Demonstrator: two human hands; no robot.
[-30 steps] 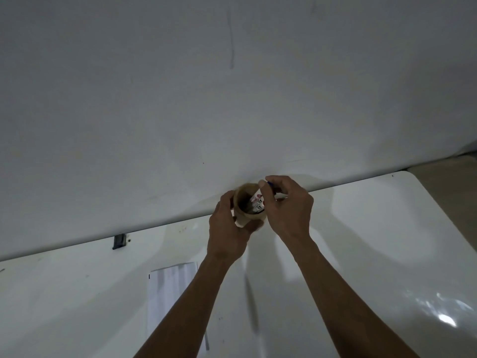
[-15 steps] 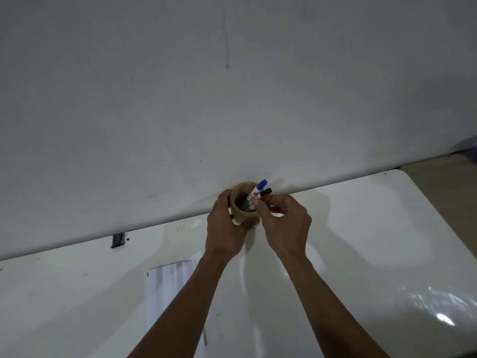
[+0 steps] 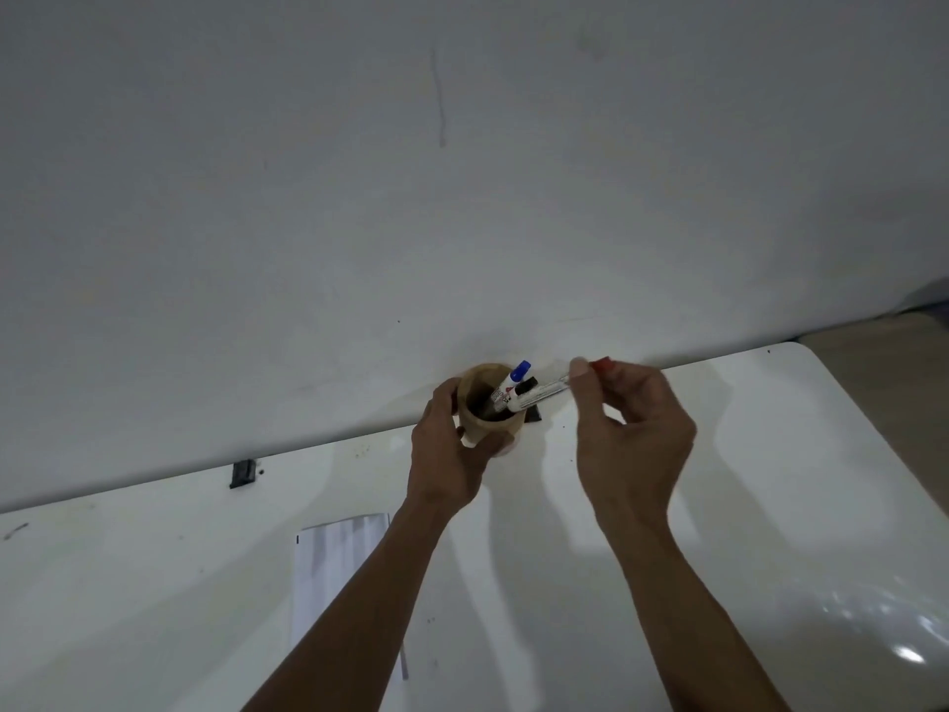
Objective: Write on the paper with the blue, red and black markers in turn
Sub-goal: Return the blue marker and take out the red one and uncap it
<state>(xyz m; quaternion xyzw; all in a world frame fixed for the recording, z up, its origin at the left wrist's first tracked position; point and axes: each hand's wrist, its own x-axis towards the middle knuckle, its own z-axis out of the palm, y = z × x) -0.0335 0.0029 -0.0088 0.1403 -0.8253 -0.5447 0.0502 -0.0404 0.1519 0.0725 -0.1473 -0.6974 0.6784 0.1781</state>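
- Tan, cardboard-like cup point(image 3: 485, 403) stood at the table's far edge against the wall point(image 3: 462, 197), the left hand point(image 3: 452, 454) wrapped around it.
- Red marker point(image 3: 544, 392), pinched by the right hand point(image 3: 631, 434) near its red cap, lay almost level, its other end at the cup's rim.
- Blue marker point(image 3: 516, 377) and black marker point(image 3: 525, 386) leaned in the cup; barrel printing too small to read.
- White paper point(image 3: 339, 567) lay nearer the person, left of the forearms, unmarked where visible.
- White table point(image 3: 770, 480) offered bare room to the right, up to its rounded corner.
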